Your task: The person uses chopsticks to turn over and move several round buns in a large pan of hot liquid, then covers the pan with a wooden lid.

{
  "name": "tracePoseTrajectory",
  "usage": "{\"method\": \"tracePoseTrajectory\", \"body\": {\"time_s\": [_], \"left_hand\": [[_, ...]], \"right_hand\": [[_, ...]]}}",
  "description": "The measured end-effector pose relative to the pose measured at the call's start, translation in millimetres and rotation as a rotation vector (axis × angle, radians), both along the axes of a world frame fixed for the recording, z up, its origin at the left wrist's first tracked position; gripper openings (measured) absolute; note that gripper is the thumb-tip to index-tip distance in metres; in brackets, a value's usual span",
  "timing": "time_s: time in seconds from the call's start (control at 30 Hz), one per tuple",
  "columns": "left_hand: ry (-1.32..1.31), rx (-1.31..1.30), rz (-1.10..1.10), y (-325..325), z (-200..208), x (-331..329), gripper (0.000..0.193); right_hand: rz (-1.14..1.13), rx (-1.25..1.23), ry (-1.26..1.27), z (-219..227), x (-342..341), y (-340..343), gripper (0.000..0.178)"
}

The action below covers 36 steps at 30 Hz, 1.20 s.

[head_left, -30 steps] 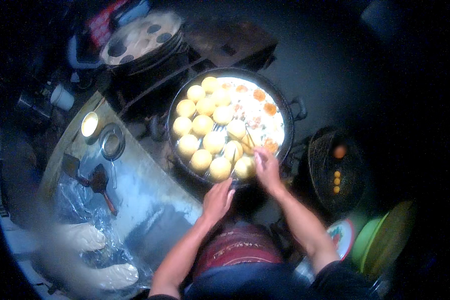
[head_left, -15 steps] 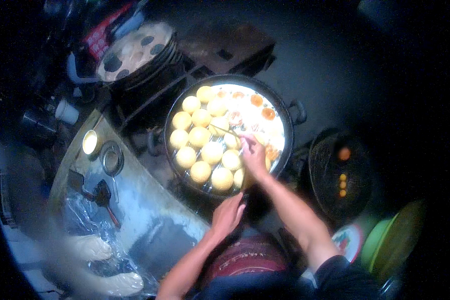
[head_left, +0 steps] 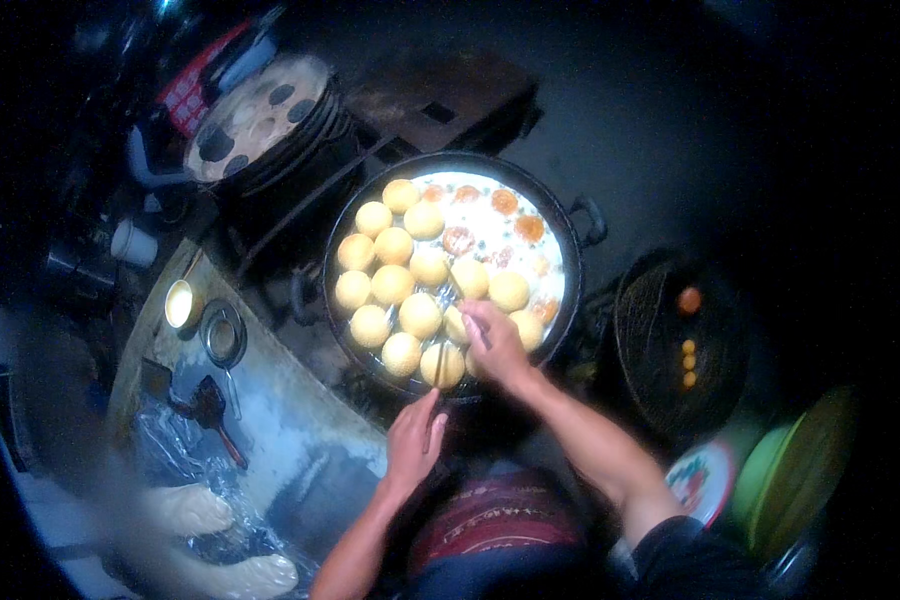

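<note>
A wide round dark pan holds bubbling white liquid. Several yellow dough balls fill its left and lower parts, and flatter orange-brown round pieces float at the upper right. My right hand is over the lower middle of the pan, its fingers closed on a thin stick whose tip reaches in among the balls. At the pan's near rim, my left hand is closed round another thin stick, which points forward over a ball.
On the left ledge are a small yellow bowl, a strainer, a dark spatula and pale dough on clear plastic. A dark pan with orange balls stands right. A pan with holes lies far left.
My right hand has moved back toward me and slightly left, baring balls on the right side. My left hand has shifted left, and its stick now extends over the pan.
</note>
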State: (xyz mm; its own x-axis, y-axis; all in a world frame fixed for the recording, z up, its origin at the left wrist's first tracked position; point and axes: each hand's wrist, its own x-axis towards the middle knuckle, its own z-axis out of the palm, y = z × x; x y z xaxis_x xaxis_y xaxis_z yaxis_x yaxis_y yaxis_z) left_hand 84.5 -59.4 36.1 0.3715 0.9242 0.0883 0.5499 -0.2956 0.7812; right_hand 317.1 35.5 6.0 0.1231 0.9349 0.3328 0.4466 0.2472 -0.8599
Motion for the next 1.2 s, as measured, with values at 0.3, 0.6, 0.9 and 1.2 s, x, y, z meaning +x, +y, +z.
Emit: {"method": "tracePoseTrajectory", "body": {"time_s": [0.3, 0.6, 0.9, 1.2], "left_hand": [[0.021, 0.071, 0.108, 44, -13, -10, 0.041], [0.025, 0.217, -0.077, 114, -22, 42, 0.040], [0.143, 0.223, -0.240, 134, -55, 65, 0.037], [-0.022, 0.165, -0.336, 121, -43, 157, 0.034]], "right_hand": [[-0.346, -0.008, 0.074, 2, 62, -68, 0.022], [-0.247, -0.041, 0.197, 12, 43, -102, 0.020], [-0.675, -0.149, 0.365, -6, 99, -143, 0.022], [-0.748, -0.195, 0.573, -28, 105, -126, 0.028]]}}
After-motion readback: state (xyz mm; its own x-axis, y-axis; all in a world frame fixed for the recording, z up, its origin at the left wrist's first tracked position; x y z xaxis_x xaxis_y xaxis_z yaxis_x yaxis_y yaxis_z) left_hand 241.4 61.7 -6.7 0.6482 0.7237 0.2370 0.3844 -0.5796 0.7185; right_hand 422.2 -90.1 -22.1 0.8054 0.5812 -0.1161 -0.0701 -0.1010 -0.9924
